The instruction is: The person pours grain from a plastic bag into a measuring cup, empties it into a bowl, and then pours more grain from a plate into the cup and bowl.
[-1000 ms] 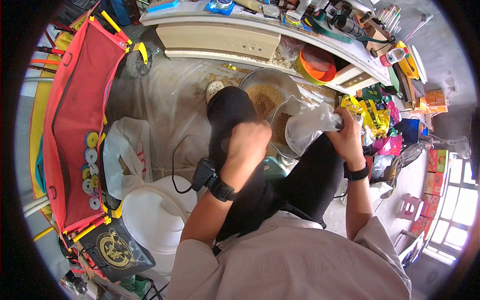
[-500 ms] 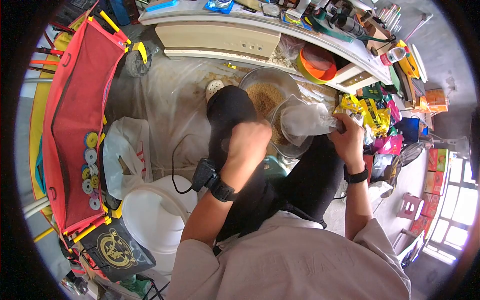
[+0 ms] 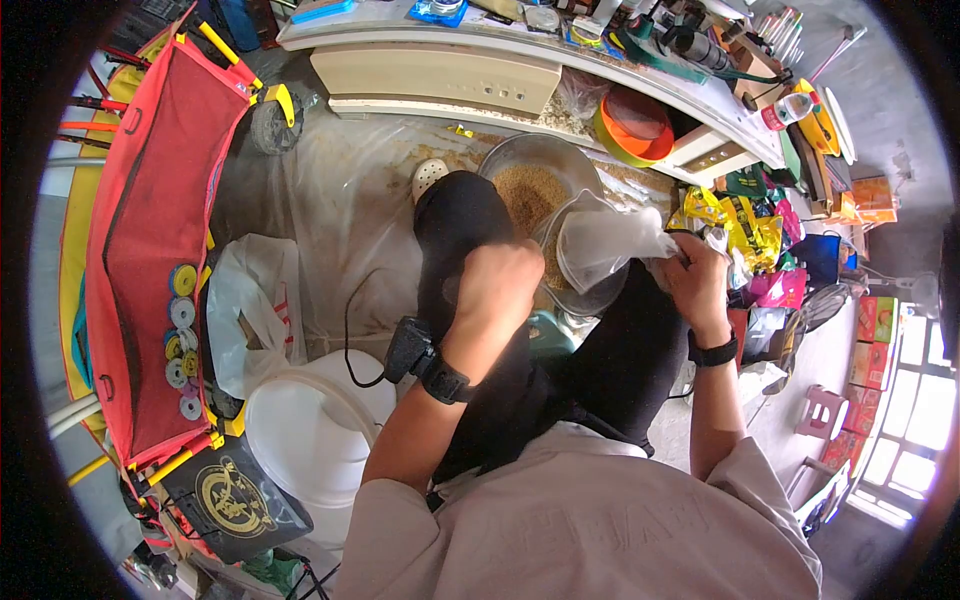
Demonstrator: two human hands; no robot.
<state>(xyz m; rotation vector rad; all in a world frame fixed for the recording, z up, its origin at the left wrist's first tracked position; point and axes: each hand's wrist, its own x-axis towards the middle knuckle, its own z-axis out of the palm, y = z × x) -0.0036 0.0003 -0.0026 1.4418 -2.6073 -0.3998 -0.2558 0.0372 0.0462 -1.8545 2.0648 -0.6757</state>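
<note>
My right hand (image 3: 697,285) is closed on the gathered end of a thin whitish plastic bag (image 3: 607,240). The bag hangs out to the left, over a smaller metal vessel (image 3: 592,298). My left hand (image 3: 505,285) is a closed fist beside that vessel's left edge, above my knee. Its fingertips are turned away, so what it grips is hidden. Behind the vessel, a wide metal basin (image 3: 507,150) holds loose tan grain (image 3: 530,195). The smaller vessel overlaps the basin's near right side, and the bag covers much of its opening.
A white lidded bucket (image 3: 300,440) and a white plastic bag (image 3: 250,325) stand at left, by a red folding wagon (image 3: 165,240). A cluttered white cabinet (image 3: 430,75) runs along the back. Colourful packets (image 3: 750,235) pile up at right.
The bag has shifted and changed shape, its body now bunched higher and pulled tauter toward my right hand. My left hand looks unmoved.
</note>
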